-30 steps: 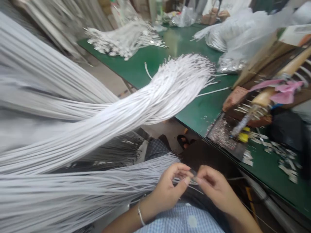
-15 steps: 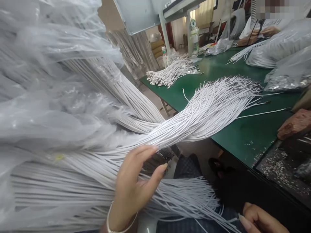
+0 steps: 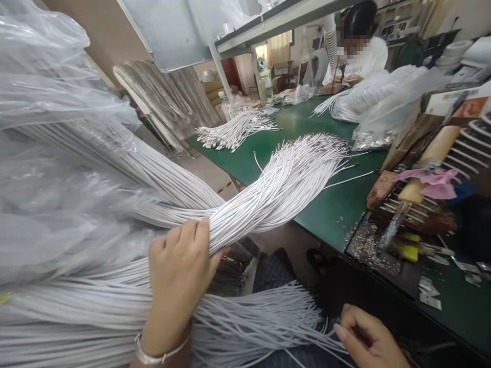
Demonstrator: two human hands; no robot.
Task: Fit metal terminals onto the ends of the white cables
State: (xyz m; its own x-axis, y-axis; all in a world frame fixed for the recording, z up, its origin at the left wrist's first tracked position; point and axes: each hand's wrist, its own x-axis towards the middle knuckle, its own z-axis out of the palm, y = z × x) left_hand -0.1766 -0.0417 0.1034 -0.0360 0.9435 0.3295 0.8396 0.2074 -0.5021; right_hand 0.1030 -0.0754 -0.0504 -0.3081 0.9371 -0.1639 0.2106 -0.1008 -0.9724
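Left hand (image 3: 180, 271) clamped round upper cord bundle (image 3: 284, 184), short of the green table (image 3: 330, 209). Right hand (image 3: 364, 337) off the table's near edge, probably pinching loose cord ends (image 3: 268, 317).

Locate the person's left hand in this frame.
In the head view, the left hand is lower centre-left, gripping the thick bundle of white cords that runs up onto the green table.

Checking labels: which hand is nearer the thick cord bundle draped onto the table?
Left. The left hand grips the thick cord bundle; the right hand is apart, at loose cord ends.
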